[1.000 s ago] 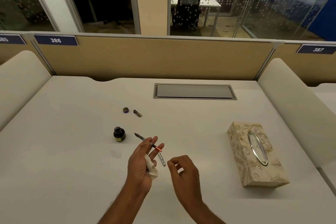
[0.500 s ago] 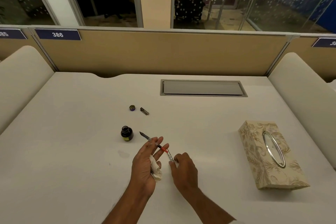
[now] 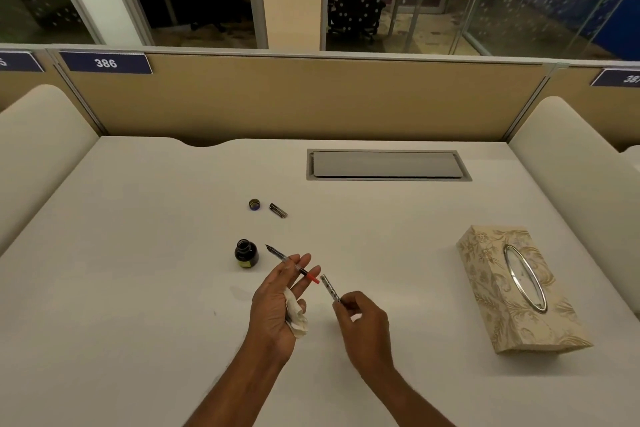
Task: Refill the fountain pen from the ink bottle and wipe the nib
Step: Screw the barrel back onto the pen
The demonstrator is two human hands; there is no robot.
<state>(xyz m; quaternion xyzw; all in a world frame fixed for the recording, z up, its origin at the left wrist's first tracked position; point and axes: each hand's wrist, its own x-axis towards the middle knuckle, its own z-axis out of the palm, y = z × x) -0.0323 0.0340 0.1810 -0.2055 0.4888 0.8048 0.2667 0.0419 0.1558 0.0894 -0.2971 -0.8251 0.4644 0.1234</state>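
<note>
Fountain pen (image 3: 289, 262): in two pieces, one in each hand, both held off the surface (image 3: 138, 288) just in front of the person and near the ink bottle (image 3: 246, 253).
Left hand (image 3: 277, 305): palm up, long fingers nearly straight. The front section (image 3: 298, 270) is nipped between them near the fingertips; which fingers do the holding cannot be made out.
Front section: its nib (image 3: 268, 247) points away toward the bottle and its red end (image 3: 314, 281) points toward the right hand. It is held roughly level, probably to keep ink from running and to offer the tail to the barrel.
Tissue wad (image 3: 297, 315): crumpled white paper tucked under the curled lower fingers of the left hand, likely parked there so the nib can be wiped without putting anything down.
Right hand (image 3: 363, 322): thumb and fingertips pinch the near end of the barrel (image 3: 330, 287); the other fingers are curled in.
Barrel: a patterned metal tube whose open mouth is aimed at the red end, just beside it but not touching.
Step in hand: by the look of it, sliding the barrel back over the filled section. Whether the nib is already wiped cannot be told.
Ink bottle: upright and uncapped, just beyond the left fingertips, so a spill is a risk.
Bottle cap (image 3: 254, 204), pen cap (image 3: 278, 210): side by side farther back, out of the way.
Tissue box (image 3: 519, 288): well apart, to the right.
</note>
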